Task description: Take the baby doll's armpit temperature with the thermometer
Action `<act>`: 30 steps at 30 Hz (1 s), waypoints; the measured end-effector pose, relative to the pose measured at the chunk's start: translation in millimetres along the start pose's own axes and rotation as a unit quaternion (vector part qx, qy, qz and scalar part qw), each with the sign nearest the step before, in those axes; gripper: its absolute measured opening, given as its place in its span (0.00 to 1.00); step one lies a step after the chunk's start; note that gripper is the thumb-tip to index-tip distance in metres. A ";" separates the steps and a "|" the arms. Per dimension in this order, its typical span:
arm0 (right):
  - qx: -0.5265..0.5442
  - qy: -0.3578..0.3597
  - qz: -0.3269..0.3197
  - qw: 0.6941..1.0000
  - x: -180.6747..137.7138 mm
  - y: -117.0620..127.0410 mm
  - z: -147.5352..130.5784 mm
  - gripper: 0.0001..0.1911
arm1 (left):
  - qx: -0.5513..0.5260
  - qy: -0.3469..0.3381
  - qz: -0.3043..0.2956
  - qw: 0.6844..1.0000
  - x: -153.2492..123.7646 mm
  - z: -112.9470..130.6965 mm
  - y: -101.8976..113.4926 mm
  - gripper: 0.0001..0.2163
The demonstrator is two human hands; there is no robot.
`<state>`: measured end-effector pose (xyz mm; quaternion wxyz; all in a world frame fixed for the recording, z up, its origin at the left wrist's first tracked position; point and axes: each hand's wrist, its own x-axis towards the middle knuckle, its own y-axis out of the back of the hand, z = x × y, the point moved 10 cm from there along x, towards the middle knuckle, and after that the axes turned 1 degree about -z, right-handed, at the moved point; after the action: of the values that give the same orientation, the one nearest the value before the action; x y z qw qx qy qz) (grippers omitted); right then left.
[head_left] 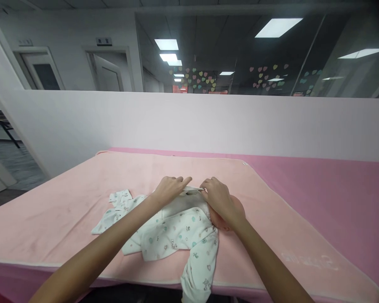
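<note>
A baby doll (pixel 238 206) lies on its back with its head to the right, dressed in a white baby shirt (pixel 177 235) with small green and grey prints. The shirt's front is parted, and its plain white inside shows. My right hand (pixel 219 195), closed in a pinch, holds the shirt's edge near the neck and partly covers the head. Just left of it, my left hand (pixel 172 189) is curled over the far edge of the shirt, one finger stuck out; its fingertips are partly hidden. One sleeve hangs toward me over the near edge. Printed legwear (pixel 116 214) lies at the left.
Beneath the doll spreads a peach blanket (pixel 66 202) on a pink-covered table (pixel 344 198). A low white wall (pixel 189 122) with a glass window (pixel 227 54) above it stands behind. At the far left are a doorway and a dark desk (pixel 1 122).
</note>
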<state>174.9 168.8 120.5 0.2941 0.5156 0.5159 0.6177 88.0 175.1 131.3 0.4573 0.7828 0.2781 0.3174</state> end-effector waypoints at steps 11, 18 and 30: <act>-0.015 0.095 -0.025 0.995 -40.5 -37.0 -9.0 0.14 | -0.025 0.005 -0.104 0.994 -85.7 -3.0 -29.5 0.10; 0.004 0.090 0.044 0.995 -57.6 -27.8 6.7 0.13 | -0.074 0.048 -0.159 0.983 -122.5 7.0 -35.4 0.06; 0.069 -0.010 0.177 0.982 -78.3 -31.9 77.8 0.20 | -0.176 0.139 -0.040 0.974 -75.3 -19.9 -20.2 0.14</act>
<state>265.8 134.1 59.4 0.1491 0.6241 0.4545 0.6178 21.7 139.8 102.6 0.5571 0.6263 0.3102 0.4485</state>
